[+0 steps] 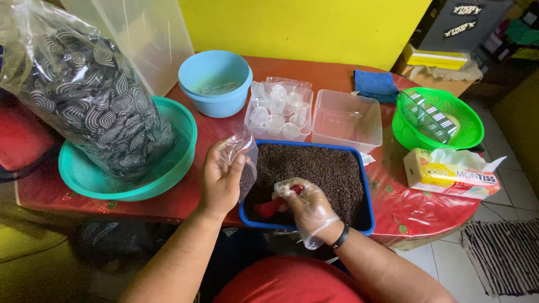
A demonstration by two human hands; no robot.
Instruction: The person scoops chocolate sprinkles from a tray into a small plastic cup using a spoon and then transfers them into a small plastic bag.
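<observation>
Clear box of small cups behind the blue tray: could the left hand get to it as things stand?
Probably not right away. The left hand is holding a small clear bag open at the blue tray edge. The path to the clear box of cups looks unobstructed, but the fingers are occupied.

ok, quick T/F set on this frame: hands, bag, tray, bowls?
1. The left hand holds a small clear bag. True.
2. The right hand is bare. False: it wears a clear glove and grips a red scoop.
3. The blue tray holds dark grains. True.
4. The blue bowl holds the big patterned sack. False: the sack stands in the teal bowl.
5. The green basket sits left of the tray. False: it is at the right.
</observation>
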